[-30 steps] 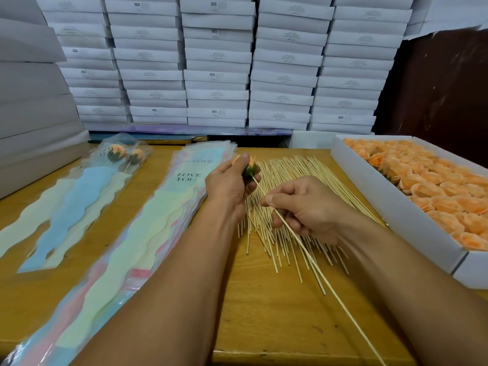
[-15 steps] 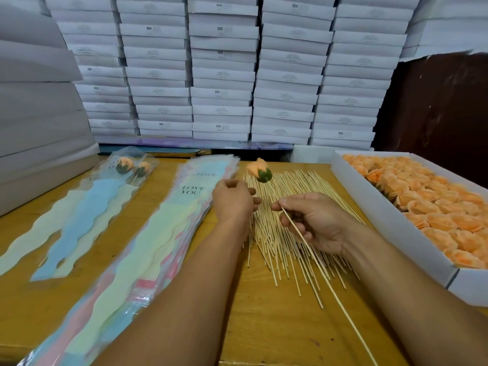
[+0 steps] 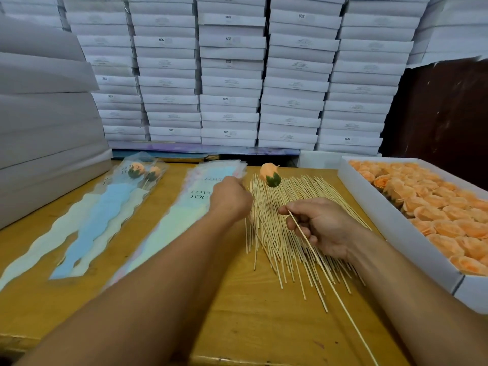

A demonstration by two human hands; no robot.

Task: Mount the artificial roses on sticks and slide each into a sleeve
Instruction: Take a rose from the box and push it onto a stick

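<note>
- Over the loose bamboo sticks [image 3: 277, 233], my right hand [image 3: 326, 228] pinches one thin wooden stick [image 3: 330, 283] bearing the peach fabric rose [image 3: 268, 175].
- My left hand [image 3: 231, 199] reaches the stack of iridescent plastic sleeves [image 3: 169, 223]; I cannot tell its grasp.

Stacked white boxes [image 3: 229, 75] behind wooden table [image 3: 237, 313]

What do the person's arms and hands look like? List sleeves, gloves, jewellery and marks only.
Both forearms are bare up to the bottom edge of the picture, with no sleeve in view. The left hand and the right hand wear no gloves. No watch, bracelet or ring shows on either. No markings can be made out.
</note>
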